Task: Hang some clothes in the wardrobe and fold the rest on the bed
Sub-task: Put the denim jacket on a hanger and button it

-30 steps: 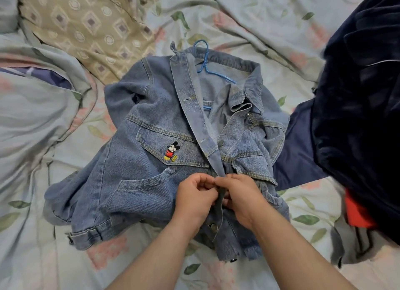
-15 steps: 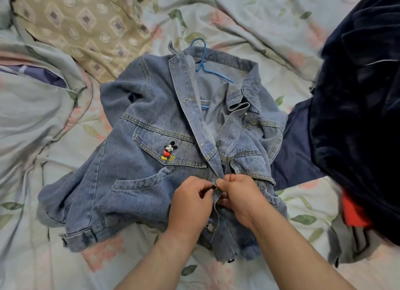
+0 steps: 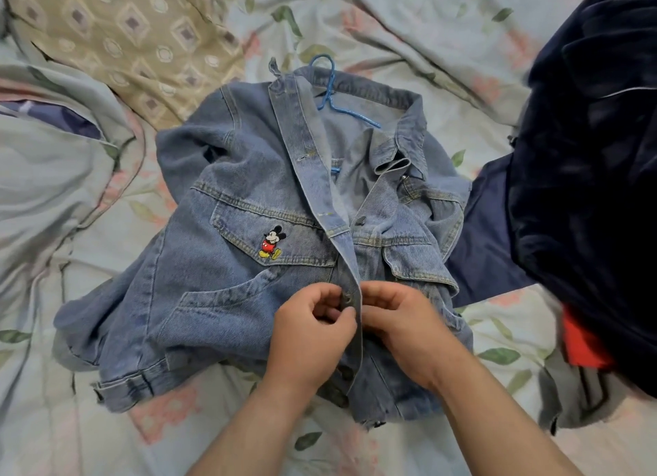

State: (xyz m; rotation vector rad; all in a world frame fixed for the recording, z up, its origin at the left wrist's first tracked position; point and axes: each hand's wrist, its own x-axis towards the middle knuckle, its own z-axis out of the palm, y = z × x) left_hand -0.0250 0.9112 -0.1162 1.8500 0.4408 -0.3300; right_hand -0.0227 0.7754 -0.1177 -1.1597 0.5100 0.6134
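Note:
A blue denim jacket (image 3: 220,262) with a cartoon mouse patch lies face up on the bed, a blue hanger (image 3: 329,88) inside its collar with the hook poking out at the top. My left hand (image 3: 313,337) pinches the left front placket near a metal button at the jacket's lower middle. My right hand (image 3: 401,328) grips the opposite front edge right beside it. The two front edges meet between my fingers. The upper front of the jacket lies apart, showing the lining.
The bed has a pale floral sheet (image 3: 71,333). A tan patterned pillow (image 3: 124,38) lies at the top left. A heap of dark navy clothes (image 3: 586,191) sits at the right, with a red garment (image 3: 583,344) under it and a navy cloth (image 3: 487,234) beside the jacket.
The jacket's front edges have come together under my fingers and a button now shows at the placket. My hands stay at the same spot on the lower front.

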